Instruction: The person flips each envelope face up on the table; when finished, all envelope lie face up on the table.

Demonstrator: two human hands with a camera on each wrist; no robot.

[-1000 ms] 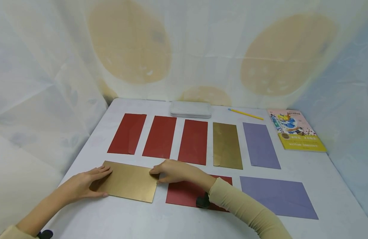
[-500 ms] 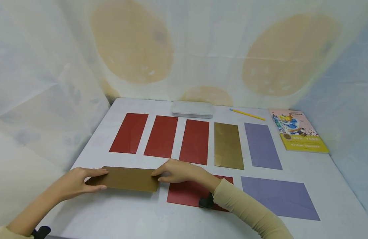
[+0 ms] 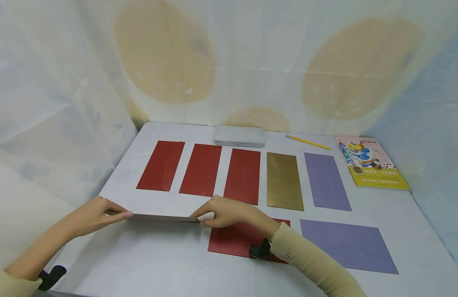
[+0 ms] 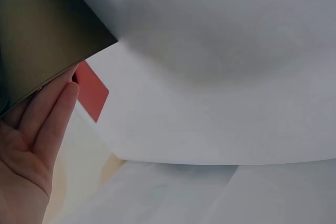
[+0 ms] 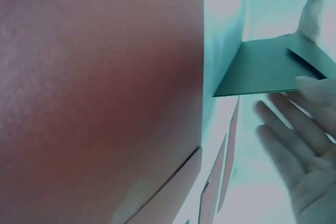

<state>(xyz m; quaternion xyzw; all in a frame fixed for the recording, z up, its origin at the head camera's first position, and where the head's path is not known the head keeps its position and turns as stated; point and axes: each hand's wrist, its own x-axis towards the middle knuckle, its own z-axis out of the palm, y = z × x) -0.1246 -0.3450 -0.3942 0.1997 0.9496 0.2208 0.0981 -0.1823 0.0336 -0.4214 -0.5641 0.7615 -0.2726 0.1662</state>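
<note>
Both hands hold a gold envelope [image 3: 162, 218] above the front left of the table, tilted so that the head view sees it almost edge-on. My left hand [image 3: 95, 218] pinches its left end between thumb and fingers. At the right end, my right hand [image 3: 229, 212] pinches it the same way. The left wrist view shows a broad gold-brown face of the envelope [image 4: 47, 35] over the fingers of the left hand [image 4: 34, 140]. In the right wrist view the envelope [image 5: 262, 66] looks greenish, and a dark flap edge crosses it. A red envelope [image 3: 229, 239] lies flat beneath the right forearm, partly covered.
Behind the hands, several envelopes lie in a row: red ones [image 3: 200, 170], a gold one [image 3: 284, 181] and a purple one [image 3: 327, 181]. Another purple envelope [image 3: 348, 246] lies front right. A tin case [image 3: 239, 136], a yellow pencil [image 3: 308, 142] and a book [image 3: 371, 163] are farther back.
The gold envelope has come off the table and tipped from showing its broad face to nearly edge-on. The left hand has turned with it; the right hand has barely shifted.
</note>
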